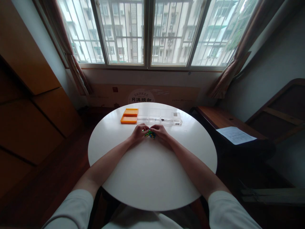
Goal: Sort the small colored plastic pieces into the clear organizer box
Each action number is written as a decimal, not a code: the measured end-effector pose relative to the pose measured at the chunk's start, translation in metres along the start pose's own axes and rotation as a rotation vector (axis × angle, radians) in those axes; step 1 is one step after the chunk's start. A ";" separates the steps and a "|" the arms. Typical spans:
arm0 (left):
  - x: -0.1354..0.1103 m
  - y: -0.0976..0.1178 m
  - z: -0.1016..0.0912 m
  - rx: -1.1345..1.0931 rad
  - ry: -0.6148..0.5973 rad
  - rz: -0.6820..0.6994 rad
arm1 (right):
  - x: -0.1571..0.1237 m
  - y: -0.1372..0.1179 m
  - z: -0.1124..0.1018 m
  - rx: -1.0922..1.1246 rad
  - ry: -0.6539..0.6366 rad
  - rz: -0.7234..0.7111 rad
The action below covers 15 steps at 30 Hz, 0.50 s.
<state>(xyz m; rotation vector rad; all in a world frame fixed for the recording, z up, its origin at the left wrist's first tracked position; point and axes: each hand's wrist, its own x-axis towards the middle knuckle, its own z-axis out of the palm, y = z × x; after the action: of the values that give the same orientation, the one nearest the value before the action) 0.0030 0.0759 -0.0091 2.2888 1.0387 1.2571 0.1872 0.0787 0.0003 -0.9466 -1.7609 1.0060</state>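
Observation:
A small heap of green, blue and yellow pieces lies on the round white table, too small to name in kind. My left hand is at the heap's left side, its fingers bent and drawn together over the pieces. From the other side my right hand reaches in with fingertips pinched, almost meeting the left ones. Whatever is between the fingers is too small to make out. Just beyond both hands stand an orange two-part tray and a row of clear plastic compartments.
A few tiny dark and pale items lie in the clear compartments. On the right, a sheet of paper rests on a wooden bench. Beyond the table is a barred window with curtains; wooden cabinets stand on the left.

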 end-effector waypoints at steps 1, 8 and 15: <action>0.000 0.000 0.000 0.000 -0.001 -0.001 | 0.000 0.000 0.000 -0.001 0.000 -0.001; 0.000 0.000 0.000 -0.002 -0.002 0.001 | 0.001 0.003 0.000 0.018 -0.002 0.006; 0.000 0.002 0.000 0.004 -0.002 0.005 | 0.001 0.003 0.000 0.033 0.002 0.010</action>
<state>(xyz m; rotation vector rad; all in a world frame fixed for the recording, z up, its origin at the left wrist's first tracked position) 0.0037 0.0747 -0.0078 2.2967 1.0359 1.2557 0.1871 0.0810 -0.0024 -0.9367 -1.7344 1.0372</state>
